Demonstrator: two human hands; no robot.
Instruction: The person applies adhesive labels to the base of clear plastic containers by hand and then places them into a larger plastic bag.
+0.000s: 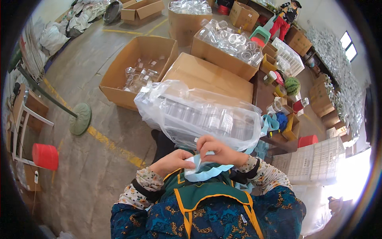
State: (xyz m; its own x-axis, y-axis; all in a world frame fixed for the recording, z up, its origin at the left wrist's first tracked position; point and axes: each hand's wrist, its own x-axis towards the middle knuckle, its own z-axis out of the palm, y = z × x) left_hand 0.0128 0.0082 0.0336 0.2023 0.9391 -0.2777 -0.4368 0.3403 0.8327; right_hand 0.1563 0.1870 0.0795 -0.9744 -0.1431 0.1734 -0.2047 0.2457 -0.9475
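Note:
In front of my lap, my left hand (174, 162) pinches a light-blue label strip (213, 173) with white on it. My right hand (221, 151) has its fingers closed close beside the left, at the strip's upper part; whatever sits between its fingertips is too small to make out. The strip's loose end curls off to the right under my right hand. Just beyond my hands lies a clear plastic bag (175, 131) holding rows of clear plastic jars (203, 117). More of the light-blue strip (270, 123) hangs at the bag's right end.
A flat-topped cardboard box (209, 75) stands behind the bag. Open boxes of clear containers stand left (115, 75) and behind (223, 59). A table (260, 93) at right carries a watermelon-patterned ball (292, 85). White crates (310, 161), a red stool (45, 156) and a green stand base (80, 118) are around.

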